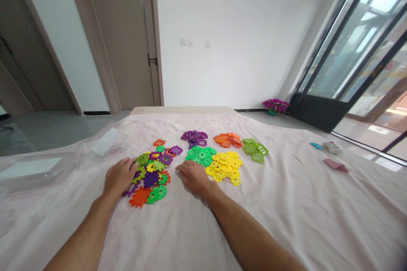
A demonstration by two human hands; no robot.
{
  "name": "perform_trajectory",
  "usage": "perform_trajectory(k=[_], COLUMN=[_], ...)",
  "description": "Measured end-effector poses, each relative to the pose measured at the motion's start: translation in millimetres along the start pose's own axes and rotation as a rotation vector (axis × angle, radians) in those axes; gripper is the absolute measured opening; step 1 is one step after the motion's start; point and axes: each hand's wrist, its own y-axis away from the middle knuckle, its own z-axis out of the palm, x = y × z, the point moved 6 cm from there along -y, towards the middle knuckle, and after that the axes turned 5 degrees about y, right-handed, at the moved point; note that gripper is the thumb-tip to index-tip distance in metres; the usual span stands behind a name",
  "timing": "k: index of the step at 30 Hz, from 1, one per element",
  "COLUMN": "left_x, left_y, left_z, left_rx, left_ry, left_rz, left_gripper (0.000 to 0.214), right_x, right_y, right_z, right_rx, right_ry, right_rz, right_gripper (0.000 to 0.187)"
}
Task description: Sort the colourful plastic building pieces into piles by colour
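Note:
A mixed pile of flat plastic connector pieces [151, 179], purple, orange, green and yellow, lies on the cloth. At its left edge rests my left hand [120, 177], fingers stretched over the outer pieces and partly hidden. To the right of that pile, my right hand [194, 176] is just in front of the green flower-shaped pieces [201, 155]. Its fingers are curled together, and no piece shows in them. Yellow flower-shaped pieces [225, 166] lie right of this hand. Behind are heaps of purple pieces [194, 137], orange pieces [228, 139] and light green pieces [255, 150].
A pale patterned cloth [286, 211] covers the wide surface. Clear plastic packages [34, 168] lie at the left. On the right are a blue item [316, 146], a small white box [332, 147] and a folded pink cloth [336, 165].

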Motion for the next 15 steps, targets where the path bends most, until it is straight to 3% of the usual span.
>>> perform_trajectory(k=[15], left_x=[-0.4], left_y=[-0.5], left_z=[1.3], left_rx=[-0.016], left_ry=[-0.029], left_rz=[0.017], left_gripper=[0.056], right_x=[9.0], right_y=[-0.6], right_z=[3.0], right_rx=[0.043], right_ry=[-0.036], right_rz=[0.034], right_gripper=[0.024])
